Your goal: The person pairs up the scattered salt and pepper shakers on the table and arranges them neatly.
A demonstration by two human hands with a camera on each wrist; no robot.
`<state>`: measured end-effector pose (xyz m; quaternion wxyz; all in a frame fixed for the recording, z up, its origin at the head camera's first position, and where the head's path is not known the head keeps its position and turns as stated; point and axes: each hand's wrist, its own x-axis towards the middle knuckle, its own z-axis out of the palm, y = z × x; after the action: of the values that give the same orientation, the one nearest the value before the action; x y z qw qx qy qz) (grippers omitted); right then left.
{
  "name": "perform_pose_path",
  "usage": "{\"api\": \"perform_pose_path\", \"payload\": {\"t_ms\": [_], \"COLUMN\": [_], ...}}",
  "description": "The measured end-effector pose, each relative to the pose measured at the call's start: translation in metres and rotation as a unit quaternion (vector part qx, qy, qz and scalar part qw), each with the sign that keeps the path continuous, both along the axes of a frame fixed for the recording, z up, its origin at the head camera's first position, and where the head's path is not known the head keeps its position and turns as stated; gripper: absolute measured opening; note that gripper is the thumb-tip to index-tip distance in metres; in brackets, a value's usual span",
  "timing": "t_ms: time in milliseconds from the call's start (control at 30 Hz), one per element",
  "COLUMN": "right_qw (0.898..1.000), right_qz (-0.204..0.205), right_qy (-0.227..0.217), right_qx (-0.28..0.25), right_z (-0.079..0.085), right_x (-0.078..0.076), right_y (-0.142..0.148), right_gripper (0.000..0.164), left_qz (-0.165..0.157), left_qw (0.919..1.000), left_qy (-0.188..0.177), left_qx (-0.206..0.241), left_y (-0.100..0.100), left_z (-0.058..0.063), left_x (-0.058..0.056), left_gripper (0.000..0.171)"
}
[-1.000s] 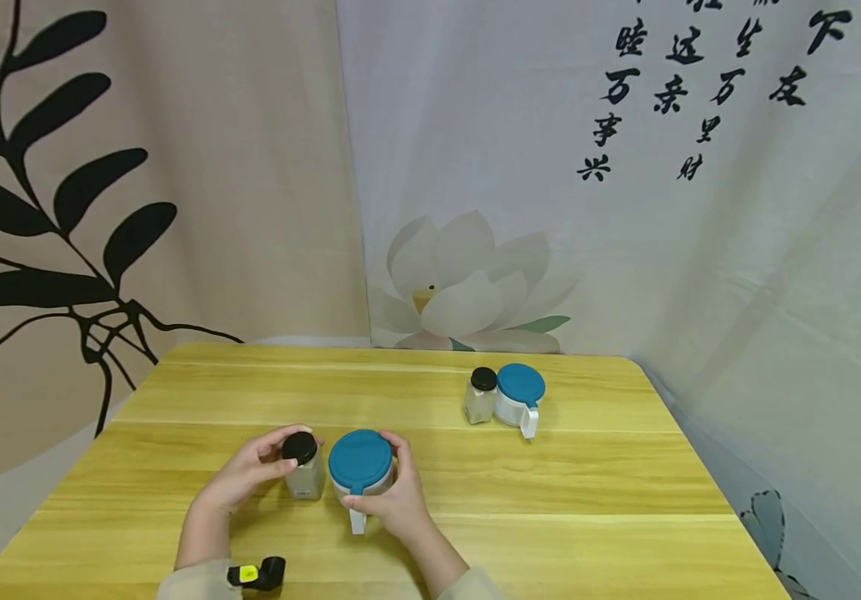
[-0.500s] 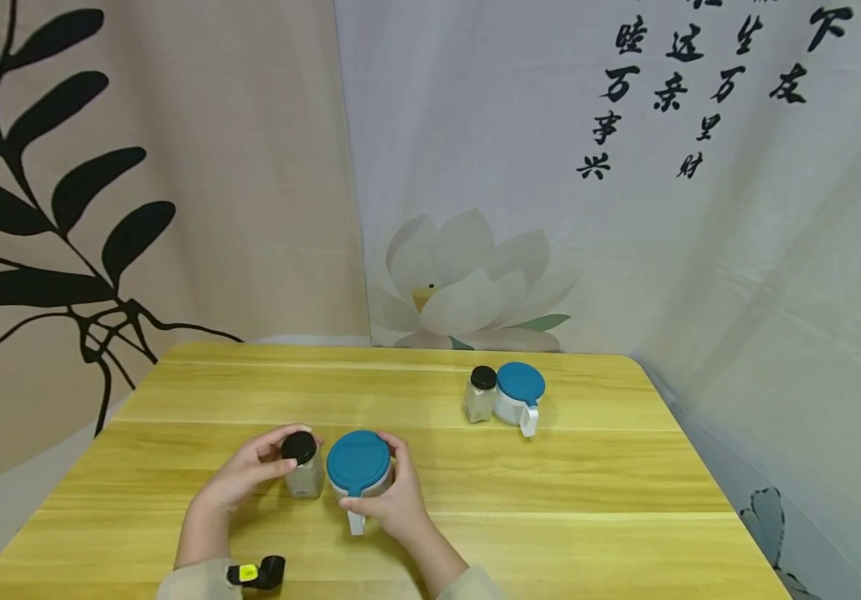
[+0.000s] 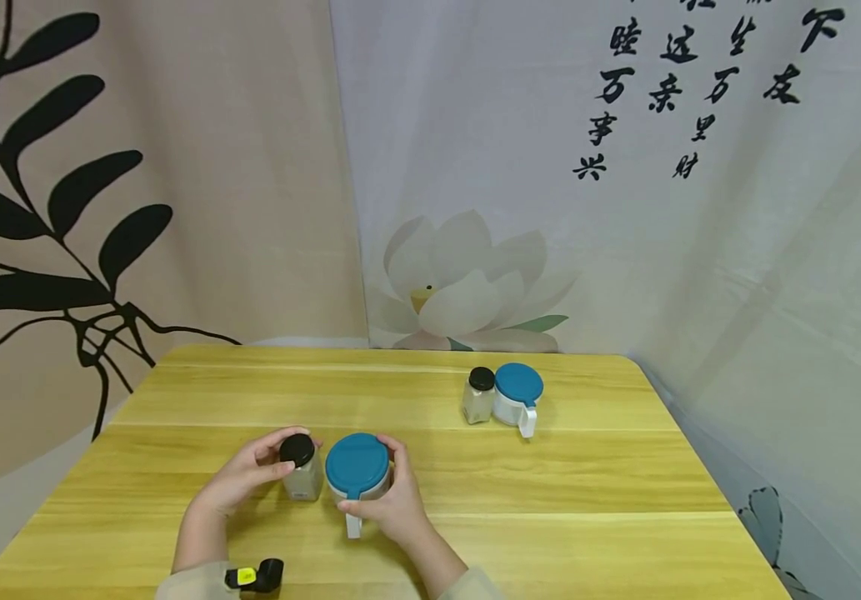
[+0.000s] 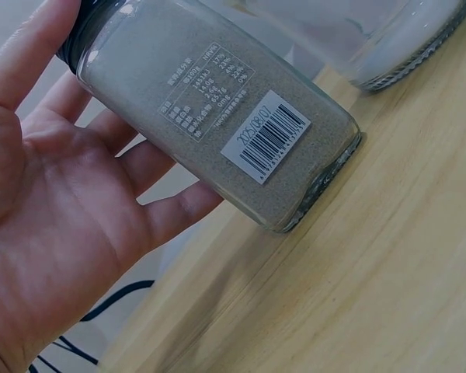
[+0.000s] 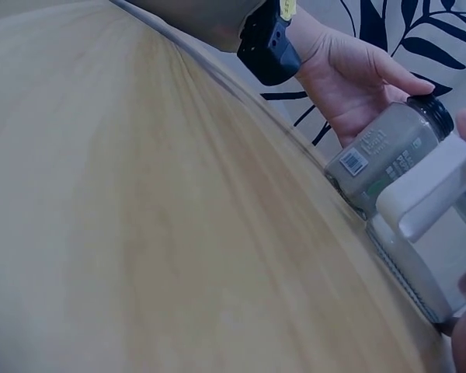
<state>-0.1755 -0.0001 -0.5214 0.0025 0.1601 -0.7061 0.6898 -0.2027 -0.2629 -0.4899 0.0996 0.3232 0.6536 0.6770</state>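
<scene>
Head view: black-lidded jar and blue-lidded pot, one in each hand, on a wooden table.
Landmark, the blue-lidded pot: upright, white handle toward the person; right hand grips it, opened to the pot's width, thumb on the handle side, fingers around the far side. Just left of the pot, apart from it: the black-lidded jar, upright, square glass, barcode label on one face; left hand grips it near the top, thumb and fingers parted about the lid's width. Beyond the pot, to its right: second jar, black lid; beside that, second pot, blue lid. Nearer the person than the pot, to its left: black device at the left sleeve.
</scene>
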Motion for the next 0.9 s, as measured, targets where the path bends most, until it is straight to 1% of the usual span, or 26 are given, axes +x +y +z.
{"api": "perform_pose_path", "payload": {"t_ms": [333, 600, 833, 900], "right_qw": [1.0, 1.0, 1.0, 1.0], "right_qz": [0.003, 0.005, 0.008, 0.01], "right_qy": [0.009, 0.007, 0.008, 0.01], "right_qx": [0.013, 0.017, 0.016, 0.017], "right_z": [0.0009, 0.0005, 0.0004, 0.0005], "right_x": [0.0008, 0.0006, 0.0008, 0.0007], "right_y": [0.0004, 0.0, 0.0005, 0.0006], "right_gripper": [0.095, 0.096, 0.098, 0.099], "left_qz": [-0.004, -0.003, 0.012, 0.011], "left_qw": [1.0, 1.0, 0.9996, 0.9997], "left_qy": [-0.004, -0.004, -0.024, -0.021], "left_qx": [-0.002, -0.004, -0.01, -0.008], "left_y": [0.0014, 0.0013, 0.0037, 0.0041], "left_z": [0.0014, 0.0026, 0.0005, 0.0001], "left_x": [0.0006, 0.0009, -0.001, -0.0017], "left_gripper": [0.041, 0.04, 0.04, 0.041]}}
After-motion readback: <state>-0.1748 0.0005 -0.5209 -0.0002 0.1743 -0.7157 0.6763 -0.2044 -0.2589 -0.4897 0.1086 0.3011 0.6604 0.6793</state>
